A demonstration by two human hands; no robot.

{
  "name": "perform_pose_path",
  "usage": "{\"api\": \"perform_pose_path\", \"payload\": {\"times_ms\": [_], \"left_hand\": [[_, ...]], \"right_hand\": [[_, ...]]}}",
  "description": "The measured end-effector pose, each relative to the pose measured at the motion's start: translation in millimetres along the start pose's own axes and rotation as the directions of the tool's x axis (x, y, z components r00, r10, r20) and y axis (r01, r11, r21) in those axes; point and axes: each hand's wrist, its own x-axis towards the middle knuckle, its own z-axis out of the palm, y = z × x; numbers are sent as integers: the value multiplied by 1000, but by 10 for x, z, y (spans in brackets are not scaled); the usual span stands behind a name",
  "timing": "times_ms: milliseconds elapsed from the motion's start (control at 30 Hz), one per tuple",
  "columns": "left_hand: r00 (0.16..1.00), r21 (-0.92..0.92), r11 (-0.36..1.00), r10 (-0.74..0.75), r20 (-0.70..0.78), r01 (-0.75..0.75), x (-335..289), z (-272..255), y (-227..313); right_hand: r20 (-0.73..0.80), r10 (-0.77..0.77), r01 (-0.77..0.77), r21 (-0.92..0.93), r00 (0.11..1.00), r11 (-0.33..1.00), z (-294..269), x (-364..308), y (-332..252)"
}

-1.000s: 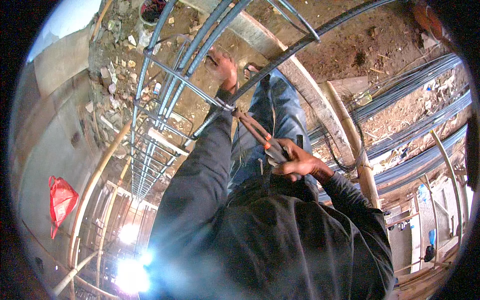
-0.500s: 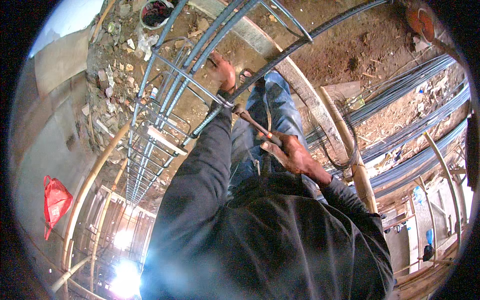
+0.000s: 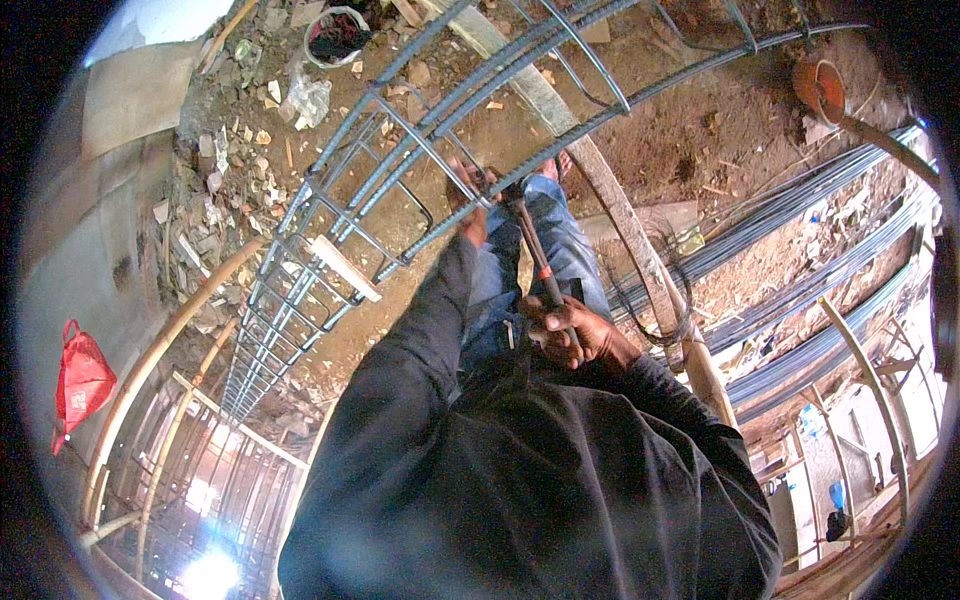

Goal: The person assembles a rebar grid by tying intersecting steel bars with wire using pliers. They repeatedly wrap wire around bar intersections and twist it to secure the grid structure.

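Note:
A long cage of steel rebar (image 3: 345,225), with square stirrups along it, runs from lower left to upper right. My left hand (image 3: 472,205) reaches to its near long bar, fingers bent beside a stirrup corner. Bars and shadow partly cover those fingers, so what they pinch cannot be made out. My right hand (image 3: 582,335) is closed round the handle end of what look like long-handled pincers (image 3: 532,240), brown with an orange band. The head of the pincers points away from me and meets the near bar next to my left fingers.
A wooden beam (image 3: 615,205) and a bamboo pole (image 3: 710,375) lie to the right, near bundled steel rods (image 3: 790,255). A pale bucket (image 3: 312,45) stands at far left, an orange container (image 3: 820,88) at far right. Rubble (image 3: 215,180) and a red bag (image 3: 82,380) are left.
My left hand has come back from beyond the bar to the tool's head. My right hand has drawn nearer my body, and the tool stands steeper. The view has shifted.

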Motion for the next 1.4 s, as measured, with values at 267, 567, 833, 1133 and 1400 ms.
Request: {"api": "perform_pose_path", "payload": {"times_ms": [267,567,833,1133,1400], "left_hand": [[951,232,922,-298,-82,310,-1228,239,758],[999,150,987,46,24,-49,-1296,649,1409],[993,2,994,-113,18,113,-1145,649,1197],[998,181,983,2,65,-14,-967,590,880],[998,94,996,1,-55,4,-991,677,748]], "right_hand": [[-379,-387,-32,-747,841,664,198,-9,-98],[-315,-607,176,-772,729,611,566,-10,82],[-396,-631,33,-830,667,556,872,-113,203],[-392,-615,87,-793,684,602,1075,-175,334],[-386,-638,-67,-883,667,464,824,-110,305]]}}
